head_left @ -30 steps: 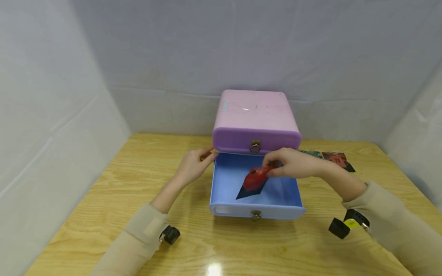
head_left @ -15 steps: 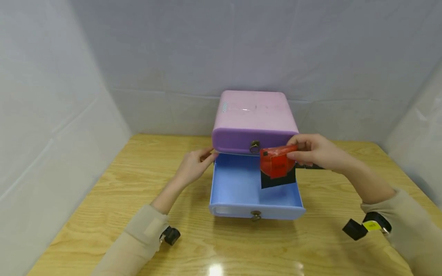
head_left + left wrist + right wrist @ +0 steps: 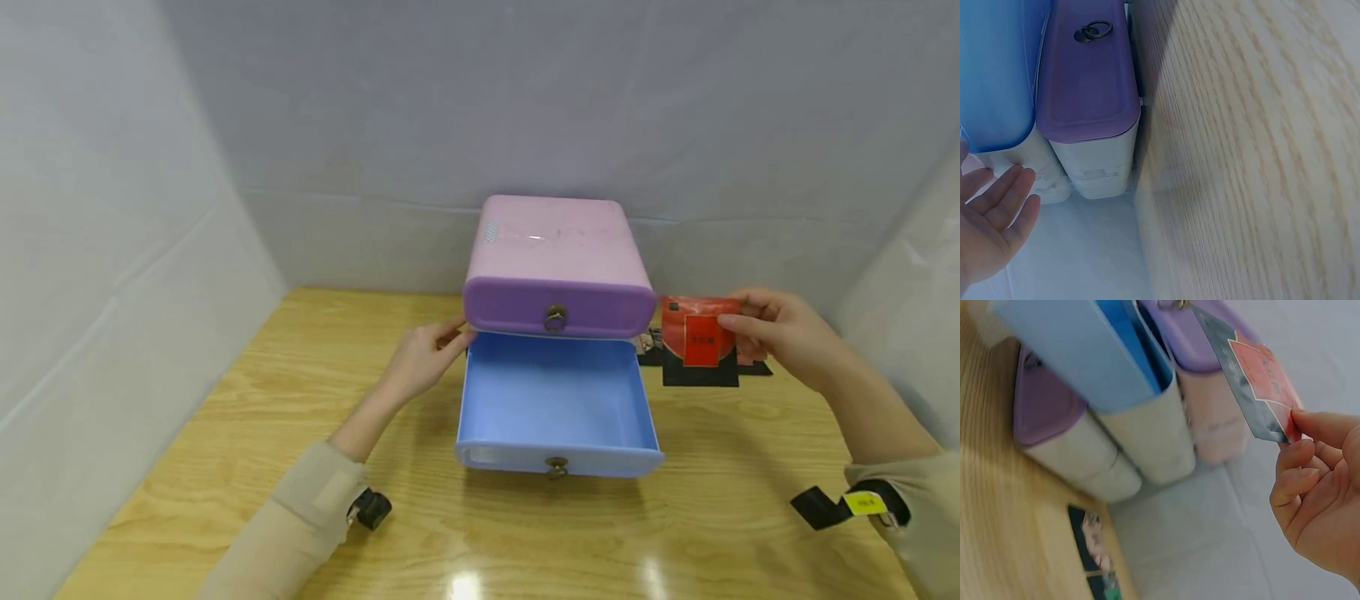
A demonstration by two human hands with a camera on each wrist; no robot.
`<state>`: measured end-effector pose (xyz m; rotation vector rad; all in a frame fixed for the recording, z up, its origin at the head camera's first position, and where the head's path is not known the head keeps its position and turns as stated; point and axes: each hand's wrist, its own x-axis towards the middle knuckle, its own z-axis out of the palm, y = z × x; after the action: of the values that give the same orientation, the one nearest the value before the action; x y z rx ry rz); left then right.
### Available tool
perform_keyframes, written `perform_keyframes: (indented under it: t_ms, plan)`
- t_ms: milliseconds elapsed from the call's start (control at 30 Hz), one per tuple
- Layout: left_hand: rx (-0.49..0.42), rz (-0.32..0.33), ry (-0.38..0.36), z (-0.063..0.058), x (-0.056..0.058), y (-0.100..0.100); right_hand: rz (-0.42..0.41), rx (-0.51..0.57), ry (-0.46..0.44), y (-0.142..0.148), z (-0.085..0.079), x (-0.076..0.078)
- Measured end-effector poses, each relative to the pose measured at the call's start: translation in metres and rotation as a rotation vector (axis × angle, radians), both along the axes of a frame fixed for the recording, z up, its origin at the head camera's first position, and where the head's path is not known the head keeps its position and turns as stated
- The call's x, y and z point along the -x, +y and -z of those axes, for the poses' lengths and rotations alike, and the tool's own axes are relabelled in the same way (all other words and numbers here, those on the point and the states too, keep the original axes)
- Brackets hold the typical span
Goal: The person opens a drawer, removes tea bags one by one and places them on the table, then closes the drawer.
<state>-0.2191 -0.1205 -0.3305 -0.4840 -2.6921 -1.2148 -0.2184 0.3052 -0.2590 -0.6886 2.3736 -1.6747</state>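
Observation:
My right hand (image 3: 791, 337) pinches a flat red-and-black packet (image 3: 701, 342) by its right edge, between thumb and fingers. The packet is upright in the air, to the right of a stacked drawer unit (image 3: 555, 242). Below the unit's purple top drawer, a light blue drawer (image 3: 558, 458) is pulled out, with its bare inside showing. At the unit's left side rests my left hand (image 3: 420, 358); in the left wrist view its fingers (image 3: 1007, 194) are extended against the pale casing beside the blue drawer.
Behind the held packet, more flat packets (image 3: 1092, 540) lie on the wooden table (image 3: 337, 333), partly hidden in the head view. A lower purple drawer (image 3: 1085, 75) is closed beneath the blue one. White sheeting (image 3: 375, 125) stands behind and at both sides.
My right hand has lifted the red-and-black packet out of the blue drawer and carried it right, turning its printed front to the head view. My left hand has stayed at the unit's side.

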Motion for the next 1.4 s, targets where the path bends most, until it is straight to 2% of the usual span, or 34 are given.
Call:
perform_keyframes:
  t_ms: [100,300,400,500,633,767,900,1067,1400]
  plan:
    - [0.000,0.001,0.002,0.000,0.000,0.001,0.032,-0.022,-0.013,0.010,0.009,0.003]
    - [-0.002,-0.005,0.011,-0.002,0.001,0.001,0.144,-0.199,-0.059,0.020,0.026,0.011]
    - [-0.006,-0.008,0.012,-0.002,0.001,0.001,0.144,-0.268,-0.090,0.019,0.035,0.014]
    - [-0.004,-0.009,0.014,-0.002,0.001,0.001,0.108,-0.307,-0.130,0.016,0.045,0.016]
    - [0.001,-0.006,0.009,0.000,0.002,0.001,0.080,-0.316,-0.161,0.011,0.057,0.018]
    - [0.000,-0.006,0.002,0.001,0.002,0.001,0.067,-0.333,-0.146,0.006,0.066,0.019]
    - [-0.005,-0.004,0.005,0.001,0.002,0.001,0.052,-0.307,-0.181,0.001,0.073,0.020]
    - [-0.004,-0.005,0.014,0.002,0.002,0.002,0.086,-0.296,-0.227,-0.003,0.083,0.023]
    - [0.001,-0.002,0.015,0.004,0.002,0.002,0.136,-0.365,-0.271,-0.006,0.098,0.027]
